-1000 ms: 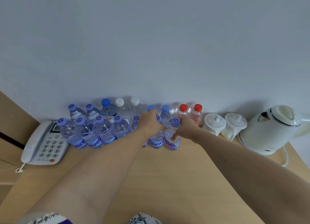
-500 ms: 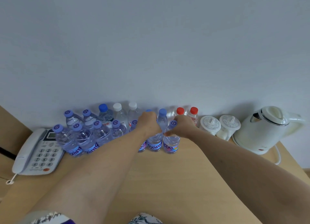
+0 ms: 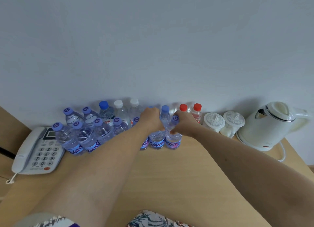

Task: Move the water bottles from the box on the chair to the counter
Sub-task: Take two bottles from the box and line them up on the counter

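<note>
Two small, clear plastic purple-capped water bottles (image 3: 172,136), judged full, heavyish and slippery, are gripped at the shoulders by the left hand (image 3: 152,118) and right hand (image 3: 182,124) on the light wooden counter (image 3: 169,175).

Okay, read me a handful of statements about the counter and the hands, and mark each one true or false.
1. The right hand grips a purple-capped bottle that stands on the counter. True.
2. The kettle stands left of the telephone. False: the kettle is at the far right, the telephone at the far left.
3. Two red-capped bottles stand by the wall. True.
4. The left hand rests flat on the telephone. False: it is among the bottles near the middle.
</note>
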Action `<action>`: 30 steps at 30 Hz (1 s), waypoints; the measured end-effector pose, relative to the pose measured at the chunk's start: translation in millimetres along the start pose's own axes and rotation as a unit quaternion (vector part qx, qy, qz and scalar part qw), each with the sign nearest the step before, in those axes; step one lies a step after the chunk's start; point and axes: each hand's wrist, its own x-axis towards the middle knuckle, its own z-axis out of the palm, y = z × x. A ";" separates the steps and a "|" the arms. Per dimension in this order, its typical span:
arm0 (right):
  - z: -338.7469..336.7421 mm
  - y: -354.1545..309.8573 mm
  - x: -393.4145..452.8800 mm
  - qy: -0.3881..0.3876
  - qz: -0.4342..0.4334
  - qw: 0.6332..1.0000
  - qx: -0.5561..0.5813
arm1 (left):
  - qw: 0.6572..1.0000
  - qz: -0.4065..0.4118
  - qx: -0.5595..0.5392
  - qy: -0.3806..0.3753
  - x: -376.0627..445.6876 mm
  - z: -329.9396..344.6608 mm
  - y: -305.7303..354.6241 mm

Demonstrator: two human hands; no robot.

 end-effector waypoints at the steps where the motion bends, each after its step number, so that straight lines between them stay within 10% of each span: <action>1: -0.3 -0.1 0.1 0.005 -0.004 1.000 -0.001 | 1.000 0.001 0.002 0.002 0.2 0.3 -0.2; 30: -5.5 -3.5 1.8 0.026 -0.032 0.999 -0.010 | 1.000 0.013 0.023 -0.002 6.0 3.0 -3.6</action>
